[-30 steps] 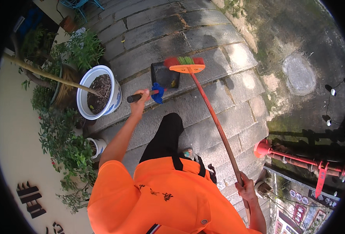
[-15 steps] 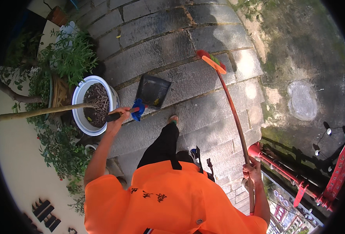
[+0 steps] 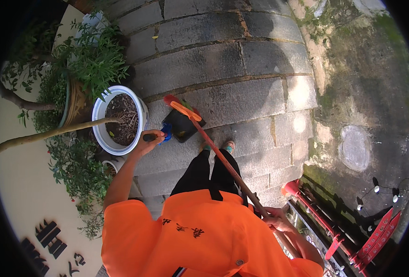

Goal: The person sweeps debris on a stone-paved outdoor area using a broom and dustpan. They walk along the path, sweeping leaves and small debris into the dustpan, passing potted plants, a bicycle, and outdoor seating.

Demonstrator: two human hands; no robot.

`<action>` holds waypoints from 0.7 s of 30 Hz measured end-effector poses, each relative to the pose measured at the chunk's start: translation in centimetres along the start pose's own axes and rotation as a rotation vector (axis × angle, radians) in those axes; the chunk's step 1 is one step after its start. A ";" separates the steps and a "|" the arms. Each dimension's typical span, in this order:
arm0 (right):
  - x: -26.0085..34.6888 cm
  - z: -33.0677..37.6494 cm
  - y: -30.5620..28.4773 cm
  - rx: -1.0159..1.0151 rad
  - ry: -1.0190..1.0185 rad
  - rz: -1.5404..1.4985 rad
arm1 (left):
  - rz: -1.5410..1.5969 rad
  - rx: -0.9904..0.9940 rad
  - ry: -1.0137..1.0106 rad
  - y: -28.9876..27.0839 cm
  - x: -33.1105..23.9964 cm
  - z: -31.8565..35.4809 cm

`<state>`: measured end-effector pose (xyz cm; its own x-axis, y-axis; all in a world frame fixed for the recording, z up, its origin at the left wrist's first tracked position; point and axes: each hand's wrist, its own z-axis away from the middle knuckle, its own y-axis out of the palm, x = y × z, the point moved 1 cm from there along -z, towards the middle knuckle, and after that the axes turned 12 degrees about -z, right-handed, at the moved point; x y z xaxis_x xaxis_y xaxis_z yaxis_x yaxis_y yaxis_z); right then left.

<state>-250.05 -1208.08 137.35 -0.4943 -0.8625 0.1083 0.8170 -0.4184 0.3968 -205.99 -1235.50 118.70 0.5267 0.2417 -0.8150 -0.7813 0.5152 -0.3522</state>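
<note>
My left hand (image 3: 149,142) is closed round the dark grip of a long-handled dustpan, beside the potted plant. Its black pan (image 3: 182,126) rests on the stone paving, with blue material (image 3: 167,132) wrapped where handle and pan meet. In my right hand (image 3: 276,219), the fingers grip the reddish wooden handle of a broom (image 3: 227,165), low at my right side. The handle slants up and left, and the orange and red broom head (image 3: 184,111) sits over the far edge of the pan, hiding part of it. A little yellow shows inside the pan.
A white pot (image 3: 101,135) with soil and a slanting trunk (image 3: 47,137) stands close on the left, leafy plants (image 3: 98,64) around it. On the right are a mossy concrete strip (image 3: 371,87), a red post (image 3: 313,205) and small white bulbs (image 3: 376,189).
The broom head has swung left and nearer, from the right paving to over the dustpan. My right hand has shifted left and lower. Both feet are now side by side.
</note>
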 end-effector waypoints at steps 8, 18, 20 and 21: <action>9.3 1.0 -2.4 0.091 -0.145 0.298 | 0.128 -0.267 -0.085 2.0 0.2 1.6; 23.6 -7.5 -3.2 0.053 -0.407 0.629 | 0.392 -0.609 -0.138 -0.8 -5.3 -0.5; 26.7 -8.9 -1.2 0.014 -0.449 0.713 | 0.426 -0.720 -0.126 -2.1 -6.7 -2.2; 28.1 -9.8 -0.5 0.042 -0.440 0.762 | 0.422 -0.707 -0.105 -2.8 -6.8 -3.1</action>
<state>-261.44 -1234.94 131.24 0.1044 -0.7112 0.6952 0.9639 0.2445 0.1054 -208.44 -1241.15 123.73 0.1431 0.3921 -0.9087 -0.9282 -0.2655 -0.2608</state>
